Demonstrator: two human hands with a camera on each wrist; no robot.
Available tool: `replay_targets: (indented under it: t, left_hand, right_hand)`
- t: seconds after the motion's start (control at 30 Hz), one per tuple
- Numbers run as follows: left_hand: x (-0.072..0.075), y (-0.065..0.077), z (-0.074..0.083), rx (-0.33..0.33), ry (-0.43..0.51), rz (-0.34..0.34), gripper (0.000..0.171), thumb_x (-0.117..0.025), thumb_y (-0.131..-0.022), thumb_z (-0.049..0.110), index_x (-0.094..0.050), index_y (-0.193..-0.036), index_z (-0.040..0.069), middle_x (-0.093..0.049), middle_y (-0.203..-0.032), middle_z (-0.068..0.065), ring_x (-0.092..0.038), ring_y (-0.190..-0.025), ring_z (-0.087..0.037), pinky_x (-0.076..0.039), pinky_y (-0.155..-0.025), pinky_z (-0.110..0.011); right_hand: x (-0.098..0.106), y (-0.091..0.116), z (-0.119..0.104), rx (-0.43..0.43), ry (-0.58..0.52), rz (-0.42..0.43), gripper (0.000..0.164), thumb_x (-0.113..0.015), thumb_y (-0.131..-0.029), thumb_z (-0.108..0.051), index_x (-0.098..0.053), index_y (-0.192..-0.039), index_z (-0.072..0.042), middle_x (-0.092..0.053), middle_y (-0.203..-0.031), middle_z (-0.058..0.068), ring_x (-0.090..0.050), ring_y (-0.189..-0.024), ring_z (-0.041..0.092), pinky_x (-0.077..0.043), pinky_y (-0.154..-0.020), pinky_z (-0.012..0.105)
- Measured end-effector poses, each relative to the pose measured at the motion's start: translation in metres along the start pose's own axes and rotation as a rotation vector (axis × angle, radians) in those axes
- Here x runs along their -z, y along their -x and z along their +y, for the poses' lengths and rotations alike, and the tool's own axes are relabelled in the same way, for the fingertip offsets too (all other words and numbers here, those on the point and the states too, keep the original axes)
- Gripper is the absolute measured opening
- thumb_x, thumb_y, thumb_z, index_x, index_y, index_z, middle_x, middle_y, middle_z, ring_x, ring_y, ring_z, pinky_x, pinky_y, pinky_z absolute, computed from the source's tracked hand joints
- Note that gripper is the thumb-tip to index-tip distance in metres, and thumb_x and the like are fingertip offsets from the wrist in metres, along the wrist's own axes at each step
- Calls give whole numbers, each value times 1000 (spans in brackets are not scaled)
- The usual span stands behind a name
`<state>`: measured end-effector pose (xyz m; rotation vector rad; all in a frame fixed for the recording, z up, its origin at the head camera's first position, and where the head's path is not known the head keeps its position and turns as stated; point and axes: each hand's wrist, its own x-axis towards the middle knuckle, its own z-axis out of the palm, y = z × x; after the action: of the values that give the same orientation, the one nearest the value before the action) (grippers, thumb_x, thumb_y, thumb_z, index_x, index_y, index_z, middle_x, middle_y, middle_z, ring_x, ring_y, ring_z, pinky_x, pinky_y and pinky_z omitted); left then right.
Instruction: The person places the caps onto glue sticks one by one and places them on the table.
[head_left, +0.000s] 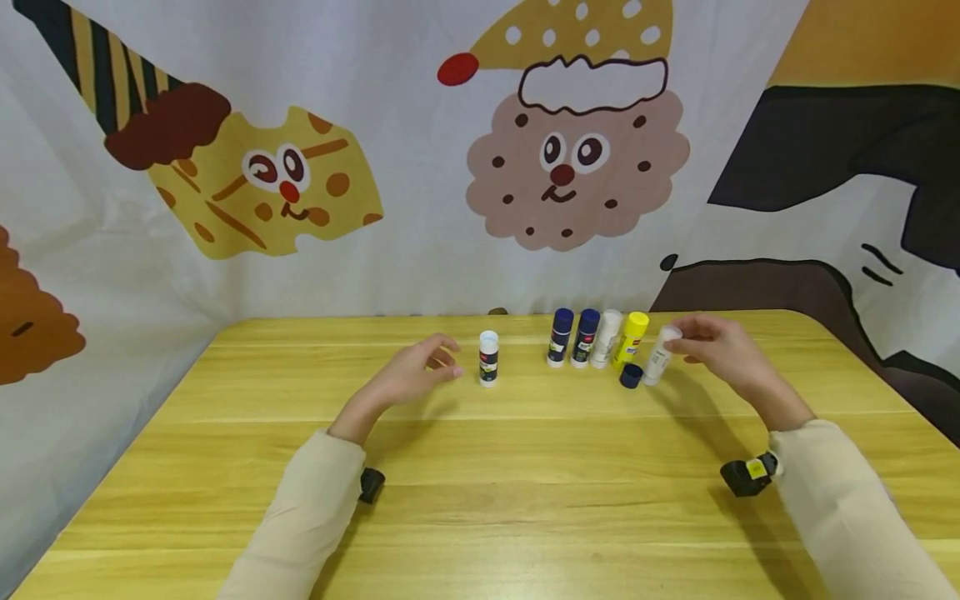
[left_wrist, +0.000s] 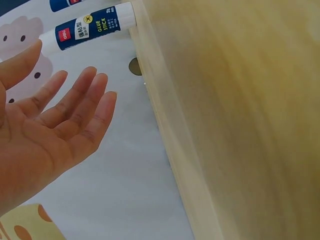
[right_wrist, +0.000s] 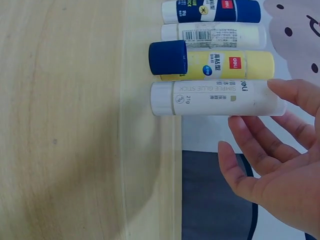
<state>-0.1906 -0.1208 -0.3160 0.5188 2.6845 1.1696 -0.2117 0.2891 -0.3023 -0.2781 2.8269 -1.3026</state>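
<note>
My right hand (head_left: 712,346) pinches the top of a white glue stick (right_wrist: 205,98) between thumb and fingers. That stick stands slightly tilted at the right end of a row. Beside its base, a loose dark blue cap (head_left: 631,377) sits on the table in front of a yellow glue stick (head_left: 632,335). My left hand (head_left: 414,371) is held with fingers spread, gripping nothing. Just to its right an uncapped navy-labelled glue stick (head_left: 488,365) stands upright, its white top showing. In the left wrist view the thumb overlaps the top end of this glue stick (left_wrist: 92,29).
Left of the yellow stick stand another white glue stick (head_left: 606,339) and two capped navy ones, the nearer-left navy stick (head_left: 559,337) ending the row. The wooden table (head_left: 540,483) ends at a cartoon-printed cloth (head_left: 405,275) behind.
</note>
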Motion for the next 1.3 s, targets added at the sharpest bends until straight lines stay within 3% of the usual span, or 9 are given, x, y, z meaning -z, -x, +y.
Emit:
replay_targets:
  t: [0.23, 0.53, 0.97, 1.3]
  left_hand:
    - [1, -3, 0, 4, 1, -17, 38, -55, -93, 22, -47, -125, 3, -57, -111, -13, -53, -106, -29, -43, -86, -43]
    - [-2, -9, 3, 26, 11, -40, 40, -56, -93, 22, -46, -126, 3, -57, -113, -14, -53, -105, -29, -43, -86, -42]
    - [-8, -22, 3, 27, -16, -55, 41, -57, -92, 22, -45, -127, 3, -57, -113, -13, -54, -104, -28, -44, -85, -41]
    - [-14, -29, 7, 46, -12, -41, 37, -59, -90, 21, -49, -122, 6, -57, -112, -13, -54, -103, -26, -44, -84, -39]
  right_hand:
    - [-1, -4, -3, 6, 14, 17, 37, -57, -92, -22, -50, -117, 5, -54, -109, 22, -54, -86, 13, -48, -73, 27]
    - [-5, -11, -5, -20, -2, 30, 40, -56, -92, -25, -49, -119, 4, -53, -107, 20, -53, -82, 8, -47, -70, 22]
    - [-6, -16, -4, -26, -13, 43, 41, -56, -92, -25, -49, -121, 3, -54, -111, 20, -53, -83, 8, -48, -71, 24]
    - [-6, -16, -3, -39, -11, 33, 40, -56, -92, -24, -48, -121, 2, -54, -111, 20, -55, -88, 17, -48, -71, 25]
